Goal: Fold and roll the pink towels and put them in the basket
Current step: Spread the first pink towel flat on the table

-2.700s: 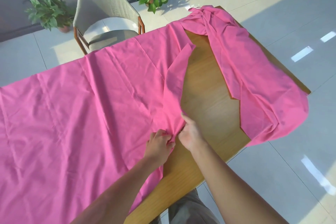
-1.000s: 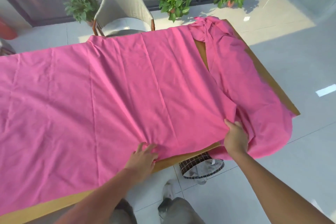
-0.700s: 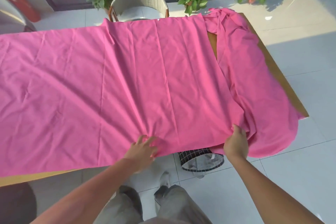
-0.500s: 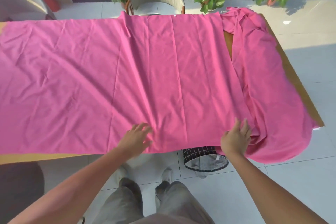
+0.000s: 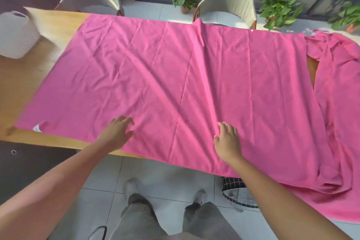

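Observation:
A large pink towel [image 5: 175,76] lies spread flat over the wooden table [image 5: 25,84], its near edge hanging slightly over the table's front. My left hand [image 5: 116,132] rests on the towel near its front edge with fingers spread and a little bent. My right hand [image 5: 228,140] lies flat on the cloth further right, fingers straight. A second pink towel [image 5: 339,122] lies rumpled at the right end, draping off the table. A white basket [image 5: 17,35] stands on the table's far left.
Two beige chairs [image 5: 229,0] stand behind the table, with potted plants [image 5: 278,8] by the window. A black grid-patterned basket [image 5: 237,193] sits on the tiled floor under the table's front edge, by my right arm. My legs and shoes show below.
Both hands let go of the towel's edge and moved left onto the flat cloth. The view swung left, bringing the white basket and the towel's left end into sight.

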Action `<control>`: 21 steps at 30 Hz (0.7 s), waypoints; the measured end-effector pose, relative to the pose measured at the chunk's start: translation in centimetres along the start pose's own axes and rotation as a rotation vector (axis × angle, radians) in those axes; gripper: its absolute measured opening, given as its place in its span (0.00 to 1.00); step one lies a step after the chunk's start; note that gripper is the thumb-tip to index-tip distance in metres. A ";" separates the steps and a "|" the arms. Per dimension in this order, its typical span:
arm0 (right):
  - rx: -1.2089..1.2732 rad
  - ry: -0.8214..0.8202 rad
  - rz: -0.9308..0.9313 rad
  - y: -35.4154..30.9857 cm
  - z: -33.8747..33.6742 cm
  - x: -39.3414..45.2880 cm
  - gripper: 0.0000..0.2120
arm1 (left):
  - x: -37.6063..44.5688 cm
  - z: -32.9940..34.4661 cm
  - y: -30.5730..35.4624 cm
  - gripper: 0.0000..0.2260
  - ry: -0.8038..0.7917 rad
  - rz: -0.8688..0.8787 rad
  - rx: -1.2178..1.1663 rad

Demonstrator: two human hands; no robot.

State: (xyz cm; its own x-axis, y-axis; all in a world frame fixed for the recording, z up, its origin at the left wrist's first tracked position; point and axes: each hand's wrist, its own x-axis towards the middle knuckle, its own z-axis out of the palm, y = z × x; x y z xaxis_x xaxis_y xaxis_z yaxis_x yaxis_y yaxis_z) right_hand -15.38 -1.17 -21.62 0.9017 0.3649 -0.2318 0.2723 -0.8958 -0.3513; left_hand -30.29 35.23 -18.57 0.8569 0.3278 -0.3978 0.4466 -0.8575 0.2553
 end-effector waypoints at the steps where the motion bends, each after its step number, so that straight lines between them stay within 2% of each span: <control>1: -0.011 -0.003 -0.033 -1.7 0.5 0.4 0.24 | 0.1 -0.7 -2.0 0.16 -0.001 -0.010 0.002; 6: -0.026 -0.073 -0.114 -10.7 4.1 0.4 0.20 | -0.2 -3.6 -13.8 0.18 -0.040 -0.082 0.055; 11: -0.014 -0.212 -0.202 -19.9 8.7 -0.8 0.23 | -1.1 -5.3 -24.1 0.20 -0.088 -0.150 0.105; 16: 0.002 -0.237 -0.190 -27.0 12.8 -2.2 0.20 | -1.1 -5.4 -29.7 0.14 -0.006 -0.129 0.085; 21: -0.057 -0.170 -0.098 -29.5 14.5 -2.7 0.11 | -1.1 -4.4 -32.6 0.06 0.021 -0.106 0.118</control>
State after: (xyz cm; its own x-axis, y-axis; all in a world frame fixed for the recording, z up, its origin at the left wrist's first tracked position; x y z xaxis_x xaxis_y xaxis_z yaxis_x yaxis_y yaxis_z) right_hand -30.72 27.92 -23.83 0.8018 0.4842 -0.3503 0.3788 -0.8651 -0.3289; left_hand -44.66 64.54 -22.58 0.8122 0.4266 -0.3980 0.5029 -0.8577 0.1070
